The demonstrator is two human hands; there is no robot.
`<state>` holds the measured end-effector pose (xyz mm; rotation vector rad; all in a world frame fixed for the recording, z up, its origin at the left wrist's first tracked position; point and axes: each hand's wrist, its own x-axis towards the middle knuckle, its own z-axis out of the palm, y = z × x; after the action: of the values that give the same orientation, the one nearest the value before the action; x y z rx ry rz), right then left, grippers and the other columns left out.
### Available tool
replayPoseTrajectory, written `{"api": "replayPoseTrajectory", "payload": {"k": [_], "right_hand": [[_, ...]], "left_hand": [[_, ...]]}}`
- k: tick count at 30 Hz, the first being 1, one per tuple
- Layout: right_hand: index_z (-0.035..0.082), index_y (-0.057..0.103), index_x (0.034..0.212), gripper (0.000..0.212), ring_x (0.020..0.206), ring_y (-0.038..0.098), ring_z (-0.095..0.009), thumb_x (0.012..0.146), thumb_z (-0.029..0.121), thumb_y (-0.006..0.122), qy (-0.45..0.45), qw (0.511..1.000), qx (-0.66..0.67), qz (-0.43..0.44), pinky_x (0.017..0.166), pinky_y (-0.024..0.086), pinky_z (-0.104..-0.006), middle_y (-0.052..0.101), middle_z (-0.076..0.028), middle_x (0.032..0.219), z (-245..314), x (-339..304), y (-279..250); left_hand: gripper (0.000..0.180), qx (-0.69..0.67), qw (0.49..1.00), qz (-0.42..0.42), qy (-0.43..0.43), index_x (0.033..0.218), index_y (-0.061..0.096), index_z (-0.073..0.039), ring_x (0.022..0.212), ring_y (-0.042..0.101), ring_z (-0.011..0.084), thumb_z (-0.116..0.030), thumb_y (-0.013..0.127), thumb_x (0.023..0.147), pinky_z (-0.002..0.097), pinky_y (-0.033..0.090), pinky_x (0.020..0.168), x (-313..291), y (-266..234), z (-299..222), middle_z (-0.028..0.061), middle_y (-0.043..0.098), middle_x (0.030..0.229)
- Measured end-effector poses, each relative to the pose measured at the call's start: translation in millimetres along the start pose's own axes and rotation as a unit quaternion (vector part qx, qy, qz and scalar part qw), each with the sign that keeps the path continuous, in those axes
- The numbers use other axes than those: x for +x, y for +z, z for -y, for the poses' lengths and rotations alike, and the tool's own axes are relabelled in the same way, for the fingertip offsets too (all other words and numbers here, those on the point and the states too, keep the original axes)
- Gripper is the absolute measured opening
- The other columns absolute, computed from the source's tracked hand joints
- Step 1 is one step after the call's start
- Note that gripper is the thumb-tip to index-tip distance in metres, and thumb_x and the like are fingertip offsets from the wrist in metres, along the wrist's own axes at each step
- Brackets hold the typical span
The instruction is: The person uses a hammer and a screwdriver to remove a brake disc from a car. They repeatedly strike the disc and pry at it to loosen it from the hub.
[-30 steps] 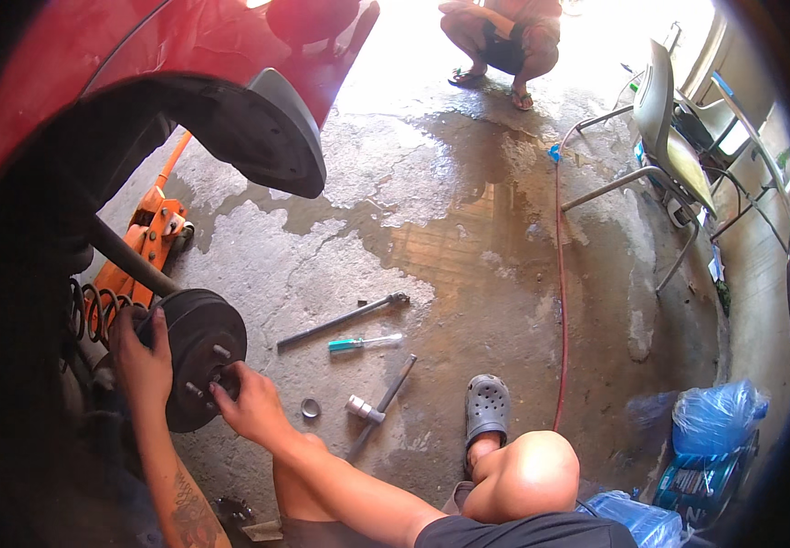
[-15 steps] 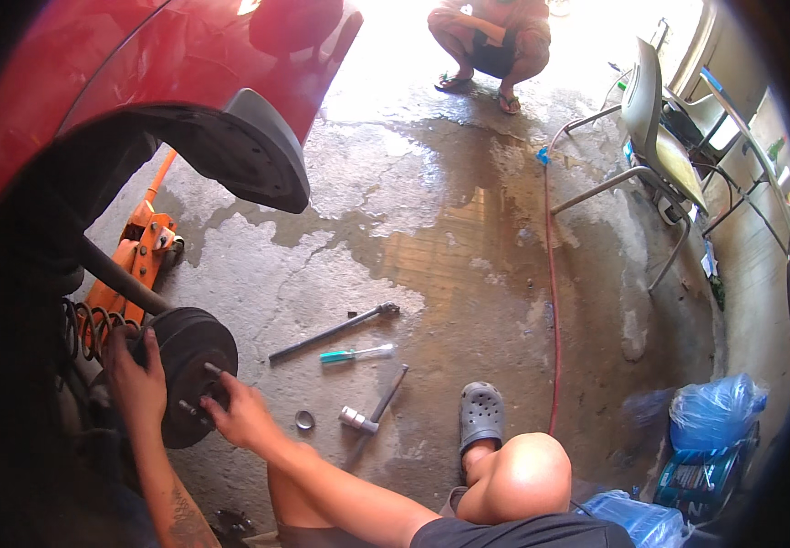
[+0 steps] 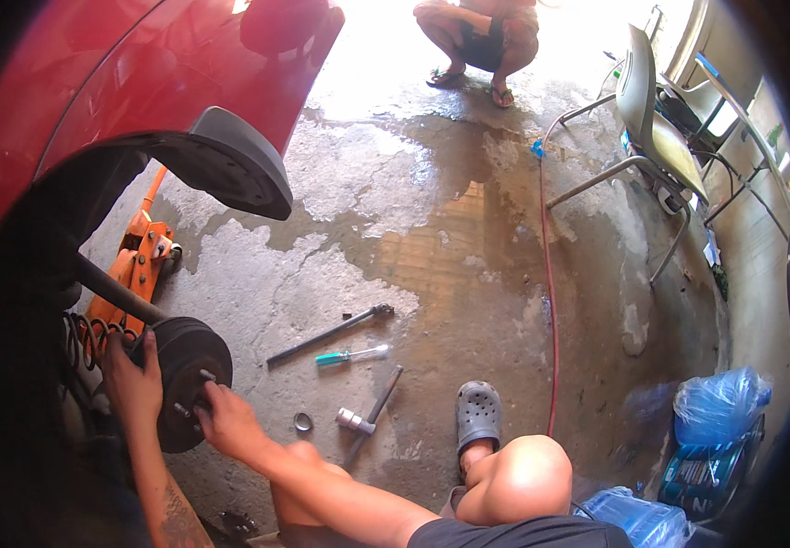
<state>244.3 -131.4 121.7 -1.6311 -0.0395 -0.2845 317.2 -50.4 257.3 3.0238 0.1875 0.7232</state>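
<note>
Lower right, by the wall: a blue translucent plastic jug (image 3: 719,406), wrapped in clear film, sat on a dark package with teal markings (image 3: 705,470); a second blue plastic container (image 3: 634,519), also under film, stood near the person's knee. Contents of all three could not be made out. On the wet, patchy concrete floor (image 3: 468,320), a small round dark metal cap (image 3: 303,429) lay near the right forearm. The work lay at the left: a dark, round metal brake drum (image 3: 192,352) with protruding studs, at the end of a grey axle tube (image 3: 121,294), below the red car body (image 3: 203,73). Left hand (image 3: 133,382) was set against the drum's near-left edge, thumb raised along the rim, other fingers partly hidden; could not tell whether it gripped or only steadied. Right hand (image 3: 233,422) was at the drum's face, on its right side, fingers bent, tips among the studs; whether they pinched a small part could not be seen. Drum thus lay between the two hands, touched by both. Well apart from them, a teal-handled screwdriver (image 3: 333,358) lay beside a long dark steel bar (image 3: 322,340), with a silver socket (image 3: 355,420) nearer the person.
</note>
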Motion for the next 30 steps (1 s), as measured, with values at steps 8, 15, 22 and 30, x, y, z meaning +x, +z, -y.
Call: {"api": "replayPoseTrajectory", "payload": {"k": [8,15,22,30], "right_hand": [[-0.006,0.071,0.095,0.042,0.076,0.067,-0.021,0.091,0.035,0.074,0.397,0.901,0.161,-0.071,0.075,0.054,-0.0379,0.073,-0.014,0.083,-94.1,1.5,-64.2],[-0.004,0.058,0.119,0.062,0.108,0.066,-0.040,0.079,0.036,0.084,0.634,0.708,-0.119,-0.288,0.097,0.050,-0.0458,0.068,-0.025,0.116,-196.5,-97.0,-101.8],[0.001,0.057,0.119,0.064,0.102,0.067,-0.040,0.077,0.041,0.085,0.564,0.740,-0.171,-0.324,0.093,0.050,-0.0496,0.068,-0.022,0.111,-202.6,-127.8,-93.6],[-0.005,0.064,0.115,0.075,0.110,0.066,-0.041,0.074,0.054,0.086,0.687,0.630,-0.099,-0.349,0.098,0.049,-0.0484,0.069,-0.025,0.118,-192.9,-126.9,-101.7]], "left_hand": [[0.048,0.012,1.000,0.009,0.002,0.112,0.057,0.000,0.108,0.061,0.0415,-0.046,0.062,0.097,0.0507,0.048,0.091,-2.0,-4.0,-0.5,0.0222,0.063,0.109],[0.047,0.006,0.999,0.033,-0.030,0.109,0.057,-0.001,0.109,0.060,0.0418,-0.046,0.063,0.096,0.0513,0.048,0.090,-2.4,-8.8,-4.1,0.0213,0.063,0.107],[0.045,-0.015,1.000,-0.002,0.005,0.105,0.057,-0.002,0.108,0.059,0.0403,-0.045,0.064,0.096,0.0520,0.047,0.091,-3.6,-9.3,-2.8,0.0194,0.064,0.105],[0.045,-0.008,1.000,0.003,-0.006,0.106,0.058,-0.003,0.105,0.061,0.0399,-0.046,0.064,0.095,0.0509,0.047,0.089,-4.7,-3.9,1.3,0.0190,0.064,0.103]]}}
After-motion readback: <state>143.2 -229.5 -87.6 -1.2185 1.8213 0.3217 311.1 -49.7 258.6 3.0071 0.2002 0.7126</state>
